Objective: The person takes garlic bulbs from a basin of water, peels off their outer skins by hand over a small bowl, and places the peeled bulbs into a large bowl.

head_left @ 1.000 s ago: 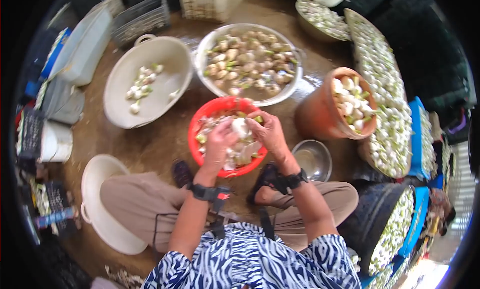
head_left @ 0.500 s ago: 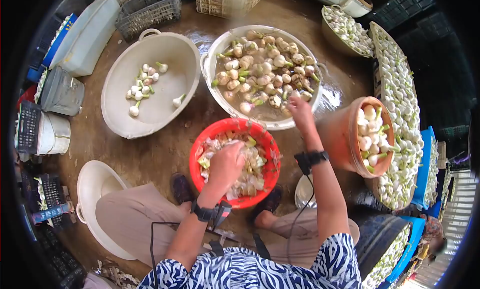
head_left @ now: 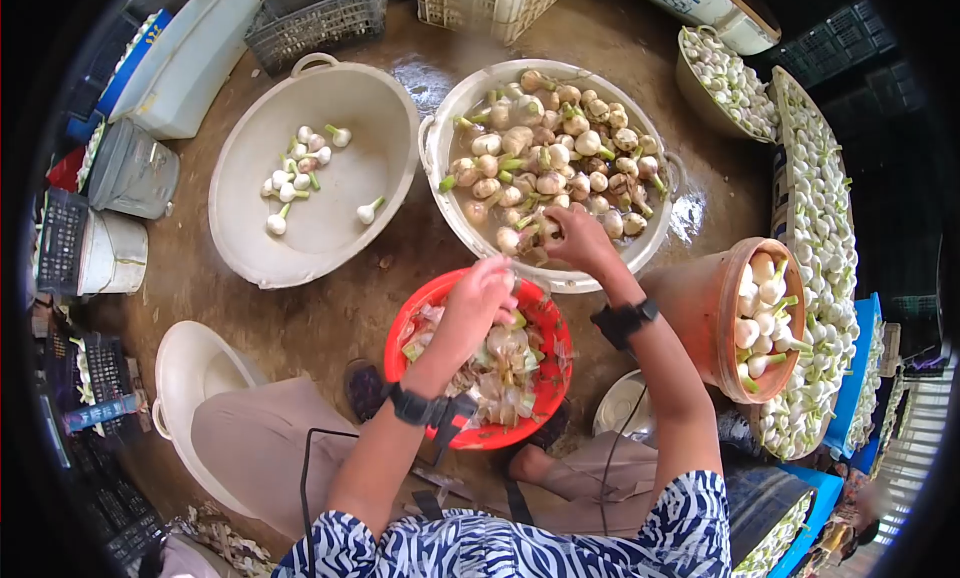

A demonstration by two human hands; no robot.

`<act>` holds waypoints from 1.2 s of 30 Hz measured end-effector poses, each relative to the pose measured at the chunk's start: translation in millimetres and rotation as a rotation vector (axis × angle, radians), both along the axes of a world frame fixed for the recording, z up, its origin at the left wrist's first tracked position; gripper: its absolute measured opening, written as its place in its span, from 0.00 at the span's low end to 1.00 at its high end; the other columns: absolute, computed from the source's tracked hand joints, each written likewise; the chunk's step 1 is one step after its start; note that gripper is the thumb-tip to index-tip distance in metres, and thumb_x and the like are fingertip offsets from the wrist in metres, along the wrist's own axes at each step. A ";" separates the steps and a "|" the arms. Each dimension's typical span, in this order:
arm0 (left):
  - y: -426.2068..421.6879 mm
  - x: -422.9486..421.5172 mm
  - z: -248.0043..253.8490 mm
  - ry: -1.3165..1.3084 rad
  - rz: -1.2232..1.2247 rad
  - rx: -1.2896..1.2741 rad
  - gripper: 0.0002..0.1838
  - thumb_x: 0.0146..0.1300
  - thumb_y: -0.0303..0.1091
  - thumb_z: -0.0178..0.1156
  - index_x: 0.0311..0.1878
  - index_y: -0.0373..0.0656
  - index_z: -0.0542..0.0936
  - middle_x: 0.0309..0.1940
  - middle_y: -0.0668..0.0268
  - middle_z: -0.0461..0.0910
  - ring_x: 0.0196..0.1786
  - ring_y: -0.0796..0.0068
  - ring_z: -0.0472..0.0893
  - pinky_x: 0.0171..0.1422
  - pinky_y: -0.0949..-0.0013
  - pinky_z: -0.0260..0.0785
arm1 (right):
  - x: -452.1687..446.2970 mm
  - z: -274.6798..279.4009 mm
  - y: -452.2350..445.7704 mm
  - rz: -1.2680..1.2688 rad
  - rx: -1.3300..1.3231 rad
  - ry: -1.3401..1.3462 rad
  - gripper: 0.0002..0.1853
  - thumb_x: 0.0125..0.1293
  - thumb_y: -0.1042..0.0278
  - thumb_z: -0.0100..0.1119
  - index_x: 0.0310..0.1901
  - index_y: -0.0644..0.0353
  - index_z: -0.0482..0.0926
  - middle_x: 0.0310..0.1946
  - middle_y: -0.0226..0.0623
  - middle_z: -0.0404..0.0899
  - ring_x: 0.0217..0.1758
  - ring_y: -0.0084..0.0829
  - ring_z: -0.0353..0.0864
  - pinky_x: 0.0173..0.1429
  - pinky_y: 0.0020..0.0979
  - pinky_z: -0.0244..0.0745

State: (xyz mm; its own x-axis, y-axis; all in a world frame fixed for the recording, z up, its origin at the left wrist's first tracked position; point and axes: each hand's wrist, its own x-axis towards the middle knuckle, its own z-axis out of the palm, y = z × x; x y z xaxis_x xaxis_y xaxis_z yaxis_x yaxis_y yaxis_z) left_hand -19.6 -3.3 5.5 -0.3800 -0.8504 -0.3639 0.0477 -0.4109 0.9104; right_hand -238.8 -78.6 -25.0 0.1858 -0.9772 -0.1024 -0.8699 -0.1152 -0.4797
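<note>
My right hand (head_left: pixel 582 242) reaches over the near rim of a white tub (head_left: pixel 446 210) of water and soil-stained garlic bulbs (head_left: pixel 550 182). Its fingers close around a garlic bulb (head_left: pixel 549 229) at the near side, partly hidden by the fingers. My left hand (head_left: pixel 478 306) hovers above a red basin (head_left: pixel 556 390), its fingers apart and nothing visible in them. Peeled garlic skins and green stem bits (head_left: pixel 510 373) fill that basin. To the left, a large pale tub (head_left: pixel 330 233) holds several clean white garlic bulbs (head_left: pixel 297 168).
An orange bucket (head_left: pixel 705 323) of peeled garlic stands at my right. Beyond it lies a long bed of white garlic (head_left: pixel 815 228). Crates (head_left: pixel 318 23) line the back, bins (head_left: pixel 135 173) the left. Another white tub (head_left: pixel 195 378) sits by my left knee.
My right hand has shifted toward the near rim and closed on a bulb. My left hand has risen from the skins, its fingers spreading. The view has shifted slightly.
</note>
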 end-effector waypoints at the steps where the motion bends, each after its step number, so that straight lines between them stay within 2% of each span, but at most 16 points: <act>1: 0.9 -9.0 -0.3 0.162 0.098 0.128 0.21 0.68 0.38 0.49 0.60 0.36 0.67 0.40 0.64 0.75 0.38 0.74 0.78 0.42 0.69 0.74 | 12.2 25.0 16.4 0.014 -0.047 -0.015 0.26 0.46 0.65 0.67 0.51 0.57 0.76 0.40 0.46 0.76 0.41 0.46 0.78 0.47 0.39 0.73; 2: 1.8 -13.2 0.9 0.325 0.196 0.255 0.23 0.70 0.44 0.48 0.60 0.37 0.66 0.41 0.64 0.76 0.40 0.74 0.78 0.44 0.67 0.74 | 28.1 45.2 35.6 -0.029 -0.035 -0.080 0.26 0.48 0.66 0.67 0.52 0.56 0.76 0.39 0.46 0.76 0.40 0.44 0.78 0.46 0.38 0.73; 3: 2.5 -11.8 4.0 0.419 0.085 0.298 0.26 0.70 0.52 0.47 0.61 0.41 0.66 0.42 0.65 0.76 0.41 0.73 0.77 0.46 0.66 0.73 | 36.8 63.1 56.1 0.028 -0.061 -0.194 0.25 0.49 0.68 0.66 0.52 0.57 0.75 0.40 0.46 0.76 0.40 0.44 0.78 0.46 0.38 0.73; 4: 7.6 -10.5 5.8 0.416 0.084 0.299 0.26 0.70 0.52 0.47 0.61 0.41 0.66 0.42 0.65 0.76 0.41 0.73 0.77 0.46 0.66 0.73 | 43.4 74.5 74.9 0.085 -0.088 -0.310 0.24 0.51 0.70 0.65 0.53 0.57 0.75 0.41 0.46 0.76 0.40 0.43 0.78 0.46 0.37 0.73; 6: 19.1 -6.9 5.0 0.469 0.208 0.321 0.21 0.70 0.51 0.47 0.56 0.45 0.70 0.40 0.67 0.78 0.38 0.73 0.78 0.40 0.69 0.72 | 52.2 82.9 102.2 0.079 -0.073 -0.466 0.20 0.52 0.73 0.64 0.49 0.60 0.76 0.39 0.47 0.76 0.38 0.45 0.78 0.45 0.38 0.73; 7: 26.9 -1.6 1.4 0.469 0.216 0.389 0.18 0.69 0.51 0.48 0.50 0.49 0.72 0.33 0.68 0.78 0.30 0.76 0.77 0.27 0.75 0.67 | 56.9 86.4 113.4 0.072 -0.052 -0.621 0.17 0.52 0.76 0.63 0.45 0.62 0.77 0.38 0.47 0.77 0.37 0.47 0.78 0.44 0.38 0.74; 8: 34.1 4.2 1.8 0.467 0.218 0.380 0.18 0.69 0.51 0.48 0.50 0.49 0.72 0.33 0.68 0.78 0.30 0.76 0.77 0.27 0.75 0.67 | 60.3 89.7 121.9 0.078 -0.059 -0.624 0.17 0.52 0.76 0.63 0.45 0.62 0.77 0.38 0.47 0.77 0.37 0.47 0.78 0.44 0.38 0.74; 10: 54.1 15.8 -0.2 0.576 0.074 0.474 0.15 0.67 0.48 0.49 0.47 0.49 0.73 0.27 0.68 0.77 0.21 0.77 0.74 0.16 0.78 0.58 | 66.2 91.5 143.3 0.167 -0.229 -0.333 0.12 0.52 0.77 0.61 0.41 0.65 0.78 0.35 0.45 0.78 0.38 0.46 0.78 0.45 0.38 0.74; 14: 86.5 33.3 15.3 0.636 0.024 0.462 0.13 0.64 0.44 0.48 0.45 0.48 0.73 0.25 0.68 0.76 0.18 0.75 0.72 0.13 0.78 0.55 | 80.6 93.1 173.4 0.305 -0.433 -0.192 0.04 0.51 0.76 0.58 0.30 0.63 0.78 0.30 0.40 0.78 0.34 0.43 0.77 0.42 0.39 0.73; 18: 105.8 40.2 29.2 0.642 0.010 0.445 0.15 0.63 0.45 0.48 0.43 0.44 0.73 0.25 0.66 0.76 0.17 0.74 0.71 0.13 0.76 0.56 | 90.5 114.5 201.2 0.384 -0.358 -0.064 0.03 0.48 0.77 0.57 0.22 0.62 0.73 0.23 0.40 0.74 0.33 0.43 0.77 0.39 0.41 0.72; 25: 123.7 56.4 26.2 0.564 -0.140 0.311 0.18 0.58 0.46 0.55 0.41 0.41 0.73 0.25 0.67 0.75 0.21 0.76 0.73 0.16 0.77 0.61 | 101.6 119.2 224.6 0.310 -0.354 -0.091 0.03 0.46 0.78 0.56 0.23 0.65 0.73 0.23 0.44 0.75 0.31 0.44 0.77 0.37 0.39 0.72; 28: 124.0 62.4 34.7 0.527 -0.165 0.242 0.22 0.53 0.45 0.60 0.47 0.43 0.70 0.31 0.68 0.75 0.24 0.79 0.74 0.19 0.78 0.62 | 100.4 117.3 226.5 0.091 -0.253 -0.226 0.03 0.49 0.80 0.53 0.27 0.67 0.74 0.23 0.44 0.76 0.30 0.43 0.77 0.36 0.35 0.72; 30: 122.5 60.1 51.7 0.425 -0.174 0.184 0.25 0.50 0.41 0.60 0.51 0.44 0.68 0.35 0.70 0.73 0.29 0.82 0.74 0.24 0.80 0.65 | 93.4 117.5 223.5 -0.158 0.070 -0.517 0.05 0.51 0.80 0.52 0.31 0.67 0.76 0.25 0.42 0.76 0.30 0.41 0.77 0.35 0.33 0.71; 31: 122.2 65.5 64.8 0.408 -0.236 0.167 0.26 0.48 0.39 0.60 0.52 0.44 0.66 0.38 0.72 0.72 0.34 0.84 0.75 0.31 0.82 0.66 | 95.1 116.8 224.0 -0.155 0.071 -0.520 0.05 0.51 0.80 0.52 0.31 0.67 0.76 0.25 0.42 0.76 0.30 0.41 0.77 0.35 0.33 0.71; 35: 114.9 64.4 50.9 0.306 -0.229 0.057 0.26 0.49 0.38 0.59 0.53 0.42 0.67 0.37 0.72 0.73 0.32 0.85 0.74 0.30 0.82 0.66 | 95.5 116.1 230.1 0.087 -0.259 -0.547 0.06 0.54 0.76 0.58 0.34 0.65 0.78 0.26 0.41 0.76 0.30 0.43 0.76 0.38 0.34 0.72; 36: 115.9 62.3 48.4 0.295 -0.196 0.057 0.26 0.50 0.37 0.58 0.54 0.41 0.68 0.36 0.72 0.74 0.30 0.86 0.73 0.28 0.82 0.65 | 94.9 116.1 230.3 0.173 -0.404 -0.385 0.05 0.53 0.76 0.59 0.33 0.65 0.78 0.26 0.42 0.76 0.31 0.43 0.76 0.39 0.35 0.72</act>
State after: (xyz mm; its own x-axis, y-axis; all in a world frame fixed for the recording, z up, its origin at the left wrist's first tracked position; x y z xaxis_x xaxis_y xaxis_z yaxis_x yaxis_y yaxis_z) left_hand 42.8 112.6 53.9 -0.6297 -0.7324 -0.2592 0.2199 -0.4880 0.8447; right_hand -143.9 151.7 91.1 0.2963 -0.8768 0.3787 -0.5937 -0.4797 -0.6461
